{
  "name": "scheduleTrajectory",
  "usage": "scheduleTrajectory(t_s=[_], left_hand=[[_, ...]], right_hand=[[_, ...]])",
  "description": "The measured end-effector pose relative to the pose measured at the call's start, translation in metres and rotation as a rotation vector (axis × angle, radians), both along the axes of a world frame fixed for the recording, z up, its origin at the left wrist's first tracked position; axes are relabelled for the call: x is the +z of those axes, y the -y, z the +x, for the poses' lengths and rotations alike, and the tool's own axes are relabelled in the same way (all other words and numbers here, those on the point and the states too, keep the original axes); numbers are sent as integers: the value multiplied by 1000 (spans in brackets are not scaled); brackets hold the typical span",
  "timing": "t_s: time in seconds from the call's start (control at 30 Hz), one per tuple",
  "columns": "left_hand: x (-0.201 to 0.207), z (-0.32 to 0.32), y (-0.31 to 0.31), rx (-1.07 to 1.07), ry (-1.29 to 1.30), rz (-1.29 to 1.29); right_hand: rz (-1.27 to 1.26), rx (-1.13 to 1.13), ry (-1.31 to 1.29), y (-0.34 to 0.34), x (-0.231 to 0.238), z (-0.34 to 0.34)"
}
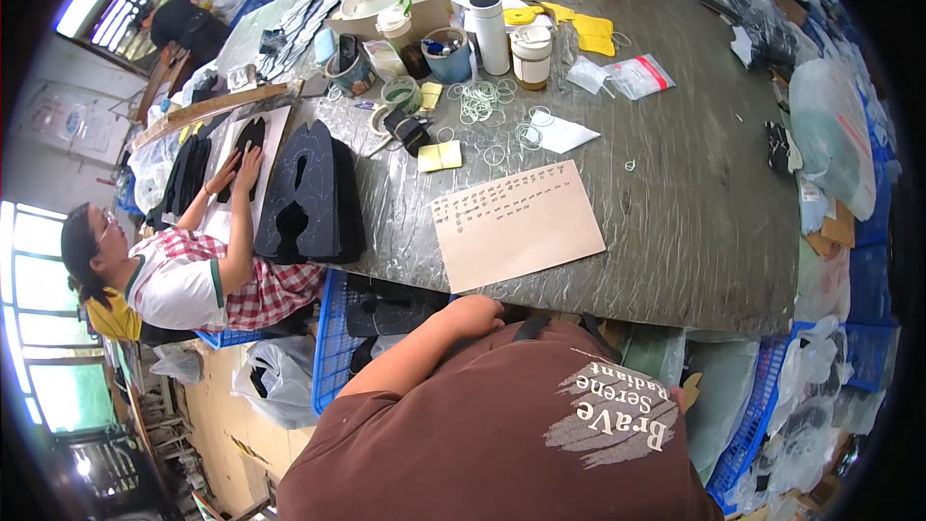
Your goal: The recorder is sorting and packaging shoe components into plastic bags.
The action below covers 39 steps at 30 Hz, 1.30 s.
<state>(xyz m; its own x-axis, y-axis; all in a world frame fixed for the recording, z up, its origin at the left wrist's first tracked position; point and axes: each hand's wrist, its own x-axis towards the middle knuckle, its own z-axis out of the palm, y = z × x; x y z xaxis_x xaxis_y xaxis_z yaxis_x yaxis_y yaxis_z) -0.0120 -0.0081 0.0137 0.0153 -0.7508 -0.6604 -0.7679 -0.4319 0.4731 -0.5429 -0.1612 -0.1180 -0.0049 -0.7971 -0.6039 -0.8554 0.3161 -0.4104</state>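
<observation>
Surface: large table with a dark grey-green, wrinkled covering (707,212). Tan rectangular sheet of paper or thin card (521,241) lies flat on it, close to the near edge, left of that edge's middle.

Your left hand (477,314) sits at the near edge, just below the sheet's near side and apparently clear of it. Fingers look curled in; palm hidden, so cannot tell if anything is held. Of your right hand (679,396) only a sliver seems to show beside your brown short-sleeved shirt (463,434); spread or grip cannot be told.

Progress, judged from the sheet: dark handwritten rows fill its far part; its near part is bare. Whether the entries are complete cannot be told. No pen is visible in your left hand.

Thick stack of black flat pieces with cut-outs (301,193): at the surface's near left corner, squared up, out of your reach as you stand. Beyond it, a co-worker has both hands (246,170) on a black piece (250,132), so work there looks unfinished. More black pieces (386,313) lie in a blue plastic crate (333,328) under the near edge; how many remain to handle is unclear.
</observation>
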Motion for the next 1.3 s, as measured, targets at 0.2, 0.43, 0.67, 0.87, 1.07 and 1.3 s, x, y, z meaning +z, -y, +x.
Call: scheduleTrajectory(t_s=[0.2, 0.43, 0.67, 0.87, 1.07, 1.3], left_hand=[[8, -34, 58, 25, -79, -42], [10, -90, 137, 363, -329, 153], [-51, -90, 173, 464, -234, 288], [-76, -63, 208, 685, -361, 377], [-51, -62, 249, 701, -325, 410], [-23, -77, 248, 853, -334, 447]], right_hand=[[-839, -258, -17, 117, 81, 37], [-1051, -410, 85, 269, 106, 26], [-1081, -782, 225, 381, 83, -64], [-621, -926, 711, 441, 98, -47], [-591, -1014, 812, 533, 48, -51], [-658, -1094, 956, 605, 13, -53]])
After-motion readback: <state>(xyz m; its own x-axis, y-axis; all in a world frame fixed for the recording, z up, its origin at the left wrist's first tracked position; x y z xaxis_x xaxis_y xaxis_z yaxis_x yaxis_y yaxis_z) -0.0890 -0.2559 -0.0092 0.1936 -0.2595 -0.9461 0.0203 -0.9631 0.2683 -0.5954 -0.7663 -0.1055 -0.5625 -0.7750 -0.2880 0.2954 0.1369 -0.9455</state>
